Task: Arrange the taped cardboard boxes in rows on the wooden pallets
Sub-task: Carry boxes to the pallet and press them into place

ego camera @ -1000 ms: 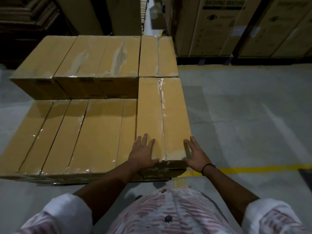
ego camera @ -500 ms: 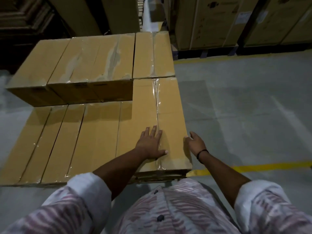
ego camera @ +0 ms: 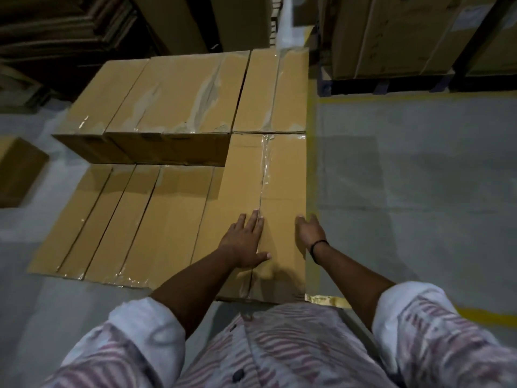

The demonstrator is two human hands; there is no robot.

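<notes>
A long taped cardboard box (ego camera: 282,177) lies on top of the stack at its near right, tape running down its middle seam. My left hand (ego camera: 243,242) presses flat on its top, fingers straight. My right hand (ego camera: 309,231) rests against the box's right edge with fingers extended. To its left lies a lower row of several narrow boxes (ego camera: 134,219). Behind that row stand taller stacked boxes (ego camera: 173,102), and another box (ego camera: 272,91) sits behind the one I touch. The pallet beneath is hidden.
Grey concrete floor (ego camera: 405,191) opens to the right, with yellow line markings (ego camera: 414,97). Large cartons on dark racks (ego camera: 405,37) stand at the back right. A separate box (ego camera: 16,172) sits on the floor at far left. Dark stacked material fills the back left.
I have stepped closer and lean over the stack. My left hand slid forward along the box top, and my right hand moved from the near corner up along the right edge.
</notes>
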